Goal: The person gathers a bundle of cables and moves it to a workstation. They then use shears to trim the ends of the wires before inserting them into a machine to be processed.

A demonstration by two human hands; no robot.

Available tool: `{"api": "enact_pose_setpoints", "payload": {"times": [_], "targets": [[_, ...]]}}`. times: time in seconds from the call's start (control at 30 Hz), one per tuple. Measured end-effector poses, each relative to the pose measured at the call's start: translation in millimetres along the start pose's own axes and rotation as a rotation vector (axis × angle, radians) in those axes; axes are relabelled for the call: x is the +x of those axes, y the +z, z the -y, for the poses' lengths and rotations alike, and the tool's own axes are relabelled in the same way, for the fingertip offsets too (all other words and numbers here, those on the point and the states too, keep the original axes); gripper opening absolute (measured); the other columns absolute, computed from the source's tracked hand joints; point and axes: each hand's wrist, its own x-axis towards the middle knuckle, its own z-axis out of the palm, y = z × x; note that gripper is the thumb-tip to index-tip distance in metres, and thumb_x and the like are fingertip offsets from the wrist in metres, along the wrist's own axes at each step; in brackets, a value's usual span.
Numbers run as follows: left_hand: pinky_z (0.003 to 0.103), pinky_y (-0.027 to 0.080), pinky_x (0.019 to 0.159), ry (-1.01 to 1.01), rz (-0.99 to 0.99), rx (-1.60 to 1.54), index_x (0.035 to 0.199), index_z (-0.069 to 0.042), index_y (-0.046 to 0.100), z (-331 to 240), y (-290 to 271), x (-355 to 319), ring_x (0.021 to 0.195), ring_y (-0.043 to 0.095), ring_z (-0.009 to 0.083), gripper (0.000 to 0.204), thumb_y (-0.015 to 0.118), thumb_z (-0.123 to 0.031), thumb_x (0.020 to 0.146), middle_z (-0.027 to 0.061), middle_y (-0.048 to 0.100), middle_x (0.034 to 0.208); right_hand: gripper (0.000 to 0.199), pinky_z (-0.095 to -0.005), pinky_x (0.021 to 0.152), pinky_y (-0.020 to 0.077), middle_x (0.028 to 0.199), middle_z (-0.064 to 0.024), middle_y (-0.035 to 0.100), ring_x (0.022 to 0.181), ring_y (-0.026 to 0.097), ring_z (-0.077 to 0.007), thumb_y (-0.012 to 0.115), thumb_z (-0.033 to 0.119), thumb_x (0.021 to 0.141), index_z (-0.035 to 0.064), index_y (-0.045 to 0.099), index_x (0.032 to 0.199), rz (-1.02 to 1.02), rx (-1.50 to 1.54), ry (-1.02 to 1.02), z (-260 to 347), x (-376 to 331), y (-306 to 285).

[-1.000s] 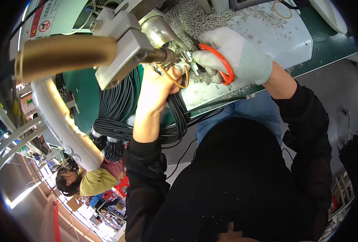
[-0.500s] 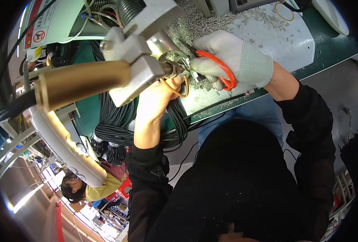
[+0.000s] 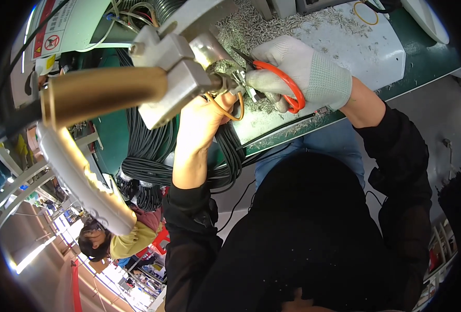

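Note:
My gloved right hand (image 3: pixel 298 75) holds scissors (image 3: pixel 284 74) with red handles, their dark blades pointing up and left. Its thumb and fingertips are beside a small shiny metal piece (image 3: pixel 254 95); whether they touch it I cannot tell. My bare left hand (image 3: pixel 202 122) is just left of that, fingers curled, the tips partly hidden by a metal clamp. What they grip is hidden. A yellow-brown band (image 3: pixel 232 116) loops by its fingers. Below the hands, a thin black cable (image 3: pixel 280 134) runs along the table's near edge.
A jointed metal arm (image 3: pixel 181 86) with a brown tube (image 3: pixel 108 96) crosses above my left hand. Many small metal pieces (image 3: pixel 241 23) pile on a white sheet (image 3: pixel 368 57) over the green table (image 3: pixel 423 65). Black cable bundles (image 3: pixel 147 140) hang at left. Another person (image 3: pixel 132 242) is at lower left.
The brown tube and metal arm appear slightly higher in view. The cable end below my right hand has shifted slightly up. Both hands keep nearly the same pose.

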Motion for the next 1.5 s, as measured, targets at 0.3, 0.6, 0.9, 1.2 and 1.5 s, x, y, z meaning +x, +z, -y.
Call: {"api": "enact_pose_setpoints", "payload": {"times": [0.3,0.6,0.9,1.2,1.5], "targets": [[0.021,0.035,0.045,-0.192,0.14,-0.217,0.087,0.001,0.063,3,-12,-42,0.05,0.044,0.0046,0.011,0.068,-0.007,0.082,-0.0033,0.055,0.067,0.028,-0.0223,0.041,0.0444,0.056,-0.0062,0.061,0.043,0.057,-0.0116,0.055,0.021,0.089,-0.0014,0.059,0.072,0.27,0.134,0.053,16,-66,2],[0.019,0.04,0.055,-0.032,0.347,0.134,0.085,0.001,0.064,-20,6,-84,0.062,0.049,0.0025,0.008,0.068,-0.002,0.078,-0.0034,0.059,0.071,0.026,-0.0215,0.04,0.0438,0.047,-0.0004,0.056,0.039,0.054,-0.0084,0.056,0.02,0.086,-0.0003,0.066,0.073,0.557,-0.114,0.348,47,-90,15],[0.02,0.041,0.056,0.048,0.363,0.204,0.085,0.001,0.063,-20,15,-90,0.063,0.049,0.0022,0.009,0.068,-0.002,0.079,-0.0031,0.059,0.07,0.024,-0.0215,0.04,0.0424,0.046,-0.0004,0.054,0.038,0.054,-0.0084,0.057,0.022,0.085,0.0011,0.067,0.077,0.483,-0.188,0.207,43,-110,22],[0.02,0.042,0.056,-0.152,0.348,-0.065,0.09,0.0,0.063,-33,24,-92,0.061,0.054,0.0065,0.007,0.065,-0.004,0.085,-0.0016,0.059,0.07,0.022,-0.0276,0.049,0.0437,0.053,-0.0075,0.052,0.047,0.056,-0.0171,0.06,0.022,0.084,0.002,0.061,0.076,-0.169,-0.426,-0.065,25,-123,53],[0.024,0.045,0.054,0.297,0.442,0.07,0.092,0.003,0.063,-11,29,-95,0.062,0.057,0.0072,0.011,0.062,0.0,0.082,0.003,0.062,0.07,0.018,-0.025,0.05,0.0417,0.057,-0.0052,0.052,0.048,0.05,-0.0079,0.062,0.014,0.08,-0.0002,0.063,0.091,-0.303,-0.428,-0.133,48,-126,28]]}}
